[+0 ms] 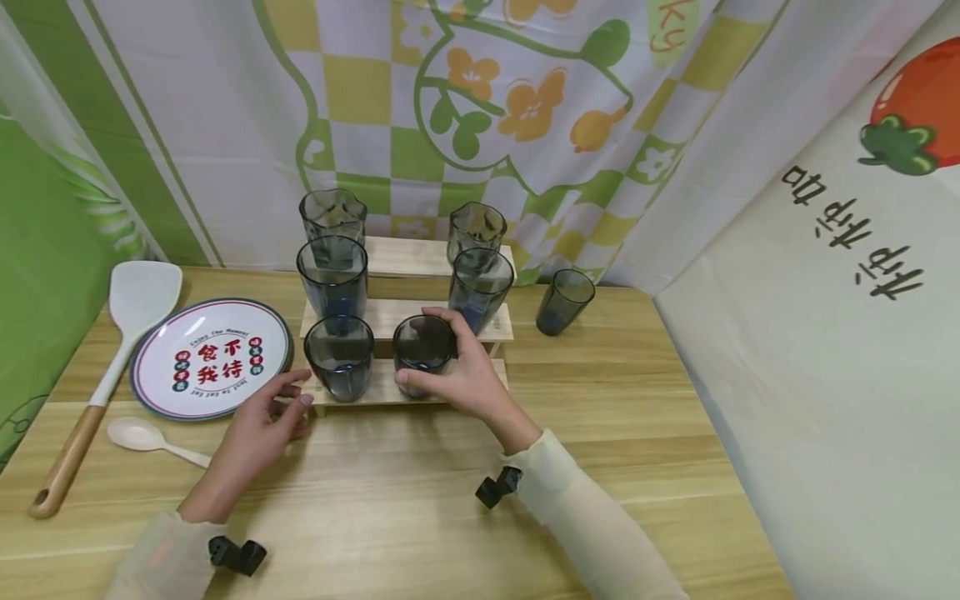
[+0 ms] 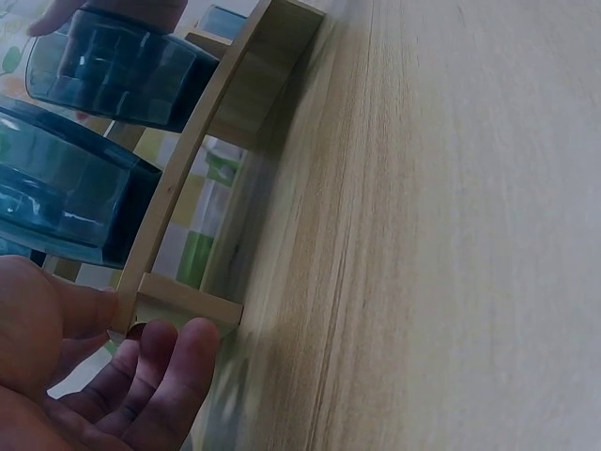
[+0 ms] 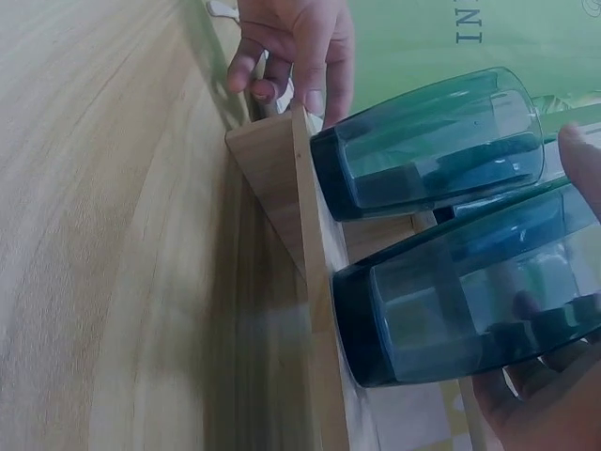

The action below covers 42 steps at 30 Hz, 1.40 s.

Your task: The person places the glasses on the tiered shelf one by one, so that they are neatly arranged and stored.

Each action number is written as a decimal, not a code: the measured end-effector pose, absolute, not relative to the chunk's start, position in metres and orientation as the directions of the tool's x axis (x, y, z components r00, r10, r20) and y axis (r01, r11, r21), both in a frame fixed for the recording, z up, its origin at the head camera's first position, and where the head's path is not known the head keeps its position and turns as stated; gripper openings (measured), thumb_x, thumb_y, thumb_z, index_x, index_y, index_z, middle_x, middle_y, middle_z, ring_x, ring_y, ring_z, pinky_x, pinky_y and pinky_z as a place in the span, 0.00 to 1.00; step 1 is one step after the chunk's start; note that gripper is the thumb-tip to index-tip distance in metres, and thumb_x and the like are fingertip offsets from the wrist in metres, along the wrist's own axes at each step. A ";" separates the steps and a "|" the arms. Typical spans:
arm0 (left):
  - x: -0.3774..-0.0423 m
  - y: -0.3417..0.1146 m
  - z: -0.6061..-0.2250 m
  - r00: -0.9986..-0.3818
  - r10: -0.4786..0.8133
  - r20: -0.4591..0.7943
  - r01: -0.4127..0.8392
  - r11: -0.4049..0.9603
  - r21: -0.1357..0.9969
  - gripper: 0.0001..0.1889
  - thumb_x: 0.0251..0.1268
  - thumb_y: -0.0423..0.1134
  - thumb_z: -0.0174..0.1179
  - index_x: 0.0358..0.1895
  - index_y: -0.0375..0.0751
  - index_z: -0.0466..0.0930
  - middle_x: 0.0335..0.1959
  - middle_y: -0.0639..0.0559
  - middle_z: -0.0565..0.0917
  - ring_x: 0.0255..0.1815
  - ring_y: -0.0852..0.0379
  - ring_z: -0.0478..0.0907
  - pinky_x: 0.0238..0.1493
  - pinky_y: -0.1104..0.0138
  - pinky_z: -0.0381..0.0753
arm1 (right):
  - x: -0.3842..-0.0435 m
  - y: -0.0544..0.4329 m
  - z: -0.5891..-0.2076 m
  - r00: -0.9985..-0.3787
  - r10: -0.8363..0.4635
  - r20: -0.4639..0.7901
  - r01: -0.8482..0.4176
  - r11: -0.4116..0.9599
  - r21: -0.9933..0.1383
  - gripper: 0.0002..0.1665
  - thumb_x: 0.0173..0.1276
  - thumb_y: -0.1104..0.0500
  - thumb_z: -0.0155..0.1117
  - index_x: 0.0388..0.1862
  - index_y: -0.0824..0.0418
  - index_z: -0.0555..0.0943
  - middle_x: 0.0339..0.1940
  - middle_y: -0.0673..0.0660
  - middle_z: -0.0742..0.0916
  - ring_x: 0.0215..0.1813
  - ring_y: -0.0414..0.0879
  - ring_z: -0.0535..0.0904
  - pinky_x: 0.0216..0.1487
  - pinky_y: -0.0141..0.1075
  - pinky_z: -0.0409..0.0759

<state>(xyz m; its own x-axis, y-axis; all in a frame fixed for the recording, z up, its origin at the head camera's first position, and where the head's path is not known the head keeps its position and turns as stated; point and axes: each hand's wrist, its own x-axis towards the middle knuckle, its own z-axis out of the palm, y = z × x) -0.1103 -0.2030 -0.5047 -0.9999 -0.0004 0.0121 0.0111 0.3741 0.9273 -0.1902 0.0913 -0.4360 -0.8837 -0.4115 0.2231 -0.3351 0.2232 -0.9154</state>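
Note:
A pale wooden stepped rack [image 1: 382,385] stands on the table with smoky blue-grey glasses on its steps. My right hand [image 1: 480,379] grips a glass [image 1: 422,354] on the lowest step, thumb in front and fingers round the far side. In the right wrist view the base of this glass [image 3: 441,291] meets the step. Left of it, apart, is another glass [image 1: 340,362]. My left hand [image 1: 258,429] holds the left end of the lowest step, its thumb and fingertips at the wood in the left wrist view. Two glasses [image 1: 333,275] [image 1: 480,287] stand on the middle step.
Two wavy-rimmed glasses [image 1: 332,212] [image 1: 477,227] stand on the top step. One glass [image 1: 566,302] is on the table right of the rack. A plate [image 1: 213,400], a white spatula [image 1: 112,367] and a spoon [image 1: 138,434] lie left. A curtain [image 1: 352,92] hangs behind.

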 end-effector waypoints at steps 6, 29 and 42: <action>-0.110 -0.203 -0.504 -1.000 0.004 0.018 0.018 0.368 0.930 0.22 0.80 0.37 0.54 0.71 0.34 0.69 0.48 0.36 0.77 0.38 0.46 0.82 0.36 0.63 0.91 | -0.188 0.097 -0.434 -0.865 -0.444 0.234 -0.373 0.257 -0.891 0.61 0.51 0.48 0.86 0.79 0.52 0.61 0.66 0.48 0.77 0.65 0.43 0.74 0.70 0.45 0.72; -0.111 -0.204 -0.506 -1.000 0.003 0.022 0.021 0.365 0.931 0.22 0.80 0.38 0.55 0.70 0.33 0.70 0.48 0.35 0.77 0.38 0.46 0.81 0.36 0.63 0.91 | -0.167 0.172 -0.427 -0.874 -0.316 0.369 -0.426 0.132 -0.895 0.32 0.64 0.73 0.71 0.64 0.79 0.70 0.54 0.76 0.82 0.56 0.72 0.78 0.65 0.62 0.75; -0.109 -0.202 -0.504 -1.000 -0.002 0.004 0.003 0.374 0.927 0.22 0.80 0.37 0.54 0.71 0.33 0.69 0.49 0.35 0.76 0.39 0.47 0.81 0.37 0.64 0.91 | -0.225 0.255 -0.427 -0.891 0.115 0.440 -0.387 0.317 -0.866 0.25 0.67 0.68 0.71 0.59 0.77 0.74 0.53 0.77 0.77 0.50 0.64 0.73 0.50 0.38 0.79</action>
